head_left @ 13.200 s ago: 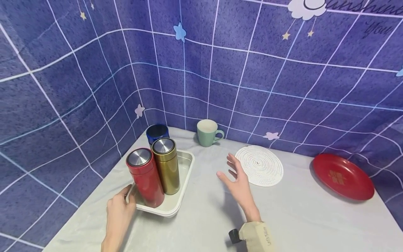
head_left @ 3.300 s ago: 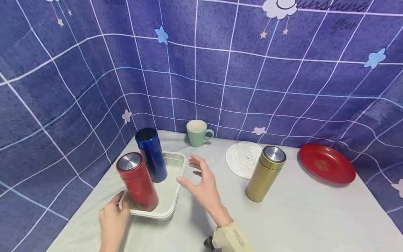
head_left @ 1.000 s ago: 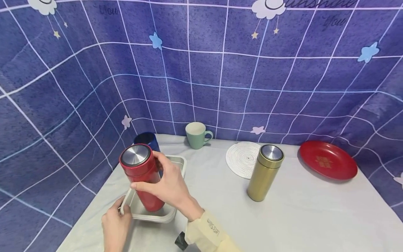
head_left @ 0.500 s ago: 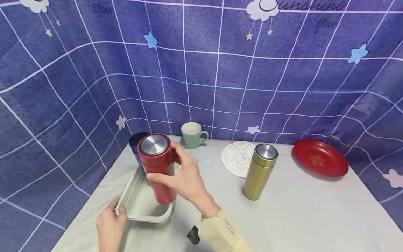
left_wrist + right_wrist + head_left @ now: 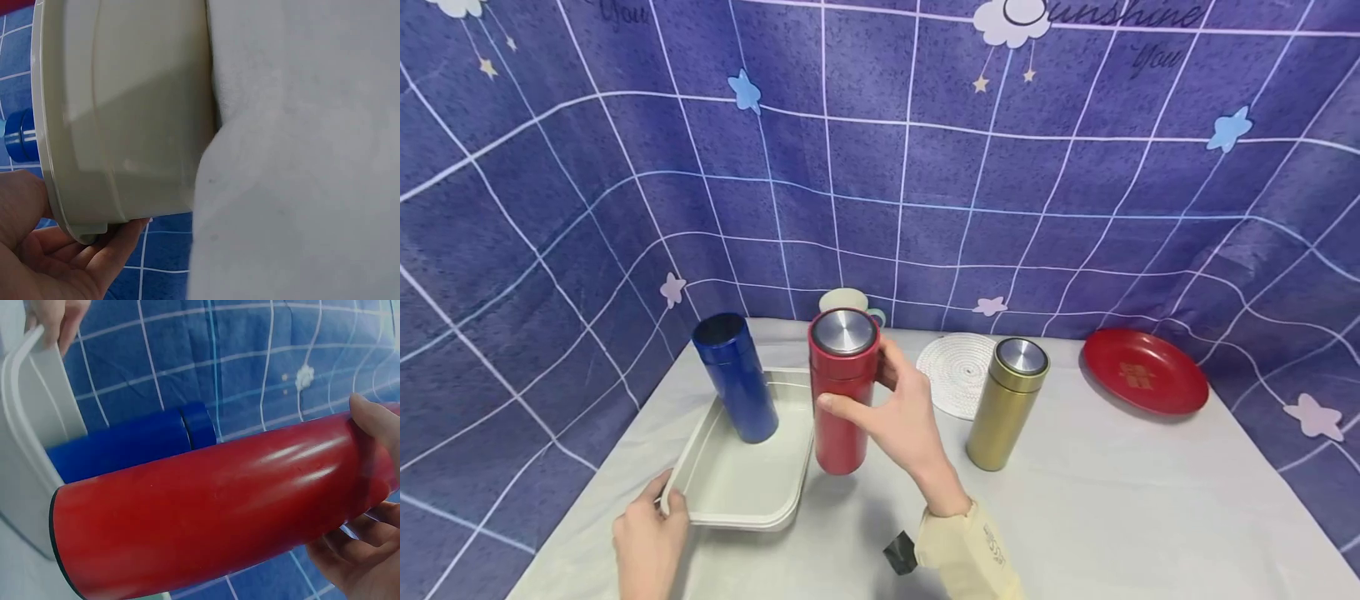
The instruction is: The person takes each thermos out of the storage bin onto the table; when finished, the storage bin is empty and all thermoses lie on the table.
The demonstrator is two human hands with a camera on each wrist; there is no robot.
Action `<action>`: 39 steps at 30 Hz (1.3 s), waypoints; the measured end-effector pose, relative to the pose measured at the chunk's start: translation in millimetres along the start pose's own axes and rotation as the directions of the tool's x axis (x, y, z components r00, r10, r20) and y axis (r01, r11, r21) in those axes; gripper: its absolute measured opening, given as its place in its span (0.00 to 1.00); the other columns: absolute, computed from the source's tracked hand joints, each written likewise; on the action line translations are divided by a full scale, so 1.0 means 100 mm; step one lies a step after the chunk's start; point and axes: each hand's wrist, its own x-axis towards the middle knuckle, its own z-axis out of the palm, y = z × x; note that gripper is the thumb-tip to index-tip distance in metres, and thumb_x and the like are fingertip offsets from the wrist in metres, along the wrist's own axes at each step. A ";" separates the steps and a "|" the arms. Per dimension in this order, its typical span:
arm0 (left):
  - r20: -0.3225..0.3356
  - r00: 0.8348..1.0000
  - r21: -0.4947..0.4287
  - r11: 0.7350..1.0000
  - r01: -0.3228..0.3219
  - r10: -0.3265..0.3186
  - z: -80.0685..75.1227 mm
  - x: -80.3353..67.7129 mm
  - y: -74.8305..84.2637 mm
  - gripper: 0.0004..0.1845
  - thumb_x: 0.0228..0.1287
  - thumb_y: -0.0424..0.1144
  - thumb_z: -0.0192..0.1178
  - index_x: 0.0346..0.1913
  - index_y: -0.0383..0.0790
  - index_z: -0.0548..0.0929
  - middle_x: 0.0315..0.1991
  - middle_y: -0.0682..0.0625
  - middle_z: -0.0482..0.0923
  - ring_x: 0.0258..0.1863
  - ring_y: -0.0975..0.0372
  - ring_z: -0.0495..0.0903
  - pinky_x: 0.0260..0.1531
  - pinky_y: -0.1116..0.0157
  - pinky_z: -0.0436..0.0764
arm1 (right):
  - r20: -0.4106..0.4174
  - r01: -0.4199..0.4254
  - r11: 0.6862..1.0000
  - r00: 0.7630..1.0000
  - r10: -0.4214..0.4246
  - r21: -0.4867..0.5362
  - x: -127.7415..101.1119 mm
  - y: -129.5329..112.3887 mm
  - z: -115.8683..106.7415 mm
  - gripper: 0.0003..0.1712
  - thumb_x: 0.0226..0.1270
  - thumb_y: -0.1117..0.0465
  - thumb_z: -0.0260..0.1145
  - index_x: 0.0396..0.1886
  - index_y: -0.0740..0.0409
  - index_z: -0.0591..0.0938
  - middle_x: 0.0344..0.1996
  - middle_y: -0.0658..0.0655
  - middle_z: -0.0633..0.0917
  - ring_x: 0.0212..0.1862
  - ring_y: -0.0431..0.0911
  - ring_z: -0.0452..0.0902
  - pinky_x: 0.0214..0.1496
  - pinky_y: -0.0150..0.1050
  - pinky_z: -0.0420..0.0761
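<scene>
Right now the tall red metal flask with a brushed steel cap [image 5: 842,392] is in the grip of the right hand [image 5: 898,412], whose fingers and thumb curl round its upper half just under the cap; its long axis stands nearly upright, leaning slightly, and its base seems to hang just past the right rim of the shallow white plastic tray [image 5: 741,492], though whether it clears the cloth cannot be told. In the right wrist view the same flask [image 5: 219,512] fills the picture with the fingertips [image 5: 375,425] wrapped over it. The left hand [image 5: 643,537] pinches the tray at its near left corner, thumb on the rim and fingers under it, as the left wrist view [image 5: 56,250] shows. Inside the tray, toward its far left, stands the dark blue metal flask [image 5: 735,377], upright and apart from the red one. To the right of the red flask stands a gold metal flask with a steel cap [image 5: 1006,404], near a round white woven mat [image 5: 955,385]. Farther right lies a red round plate [image 5: 1145,382]. Behind the red flask a pale green mug [image 5: 844,297] is partly hidden.
</scene>
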 end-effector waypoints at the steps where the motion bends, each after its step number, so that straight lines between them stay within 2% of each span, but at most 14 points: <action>1: 0.000 1.000 0.000 1.000 0.002 -0.002 0.00 0.00 0.00 0.20 0.60 0.27 0.53 0.55 0.20 0.77 0.43 0.22 0.78 0.40 0.32 0.81 0.38 0.39 0.78 | -0.012 -0.001 1.000 1.000 0.001 -0.006 0.00 0.02 -0.03 0.38 0.43 0.58 0.82 0.58 0.48 0.78 0.43 0.49 0.86 0.45 0.40 0.83 0.52 0.41 0.80; 10: 0.000 1.000 -0.007 1.000 0.028 -0.028 -0.03 0.01 -0.02 0.20 0.61 0.28 0.52 0.56 0.21 0.77 0.43 0.22 0.77 0.43 0.32 0.80 0.42 0.37 0.76 | -0.122 -0.055 0.996 0.991 0.047 -0.063 -0.05 0.25 -0.27 0.38 0.42 0.58 0.83 0.58 0.49 0.78 0.43 0.52 0.87 0.44 0.42 0.84 0.53 0.42 0.80; 18: 0.027 0.998 -0.009 0.999 0.050 -0.050 -0.04 0.03 -0.03 0.20 0.63 0.28 0.52 0.56 0.22 0.76 0.45 0.22 0.77 0.46 0.32 0.78 0.44 0.36 0.74 | -0.210 -0.130 0.987 0.972 0.108 -0.096 -0.08 0.42 -0.40 0.42 0.42 0.61 0.82 0.61 0.55 0.77 0.47 0.56 0.86 0.49 0.48 0.83 0.56 0.44 0.78; 27: 0.027 0.998 -0.005 0.999 0.048 -0.048 -0.03 0.03 -0.01 0.20 0.63 0.28 0.51 0.56 0.22 0.77 0.44 0.23 0.77 0.46 0.32 0.78 0.45 0.36 0.74 | -0.305 -0.170 0.981 0.943 0.133 -0.097 -0.13 0.60 -0.46 0.42 0.41 0.64 0.82 0.60 0.58 0.76 0.50 0.57 0.84 0.52 0.51 0.82 0.60 0.45 0.77; 34: 0.043 0.997 -0.005 0.998 0.066 -0.066 -0.01 0.03 0.00 0.20 0.63 0.29 0.51 0.57 0.22 0.76 0.45 0.22 0.77 0.46 0.32 0.78 0.45 0.36 0.74 | -0.333 -0.156 0.980 0.937 0.109 -0.120 -0.17 0.71 -0.45 0.42 0.40 0.66 0.82 0.60 0.61 0.76 0.50 0.60 0.84 0.54 0.52 0.81 0.61 0.45 0.76; 39: 0.051 0.996 -0.013 0.998 0.068 -0.067 0.00 0.03 0.00 0.20 0.64 0.28 0.51 0.57 0.22 0.76 0.45 0.22 0.76 0.46 0.33 0.78 0.45 0.37 0.74 | -0.349 -0.152 0.984 0.931 0.109 -0.097 -0.21 0.79 -0.45 0.41 0.41 0.67 0.82 0.60 0.61 0.76 0.50 0.62 0.84 0.54 0.53 0.81 0.61 0.47 0.76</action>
